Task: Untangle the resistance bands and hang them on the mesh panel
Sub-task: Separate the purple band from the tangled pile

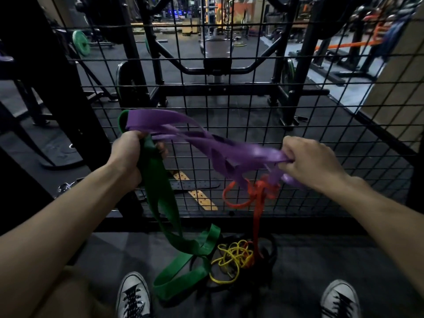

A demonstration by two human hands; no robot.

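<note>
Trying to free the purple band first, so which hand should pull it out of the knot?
Probably the right hand: it grips only the purple band, beside the red band tangle. The left hand clutches both purple and the green band.

The mesh panel point(252, 106) stands straight ahead, a barrier across the whole reach, its upper squares bare. Purple bands point(206, 143) stretch between both hands across its middle, blocking the way there. Green band point(160, 203) and red band point(259, 203) dangle below; a yellow tangle point(231, 258) clutters the floor point(321, 260) between the shoes.
</note>
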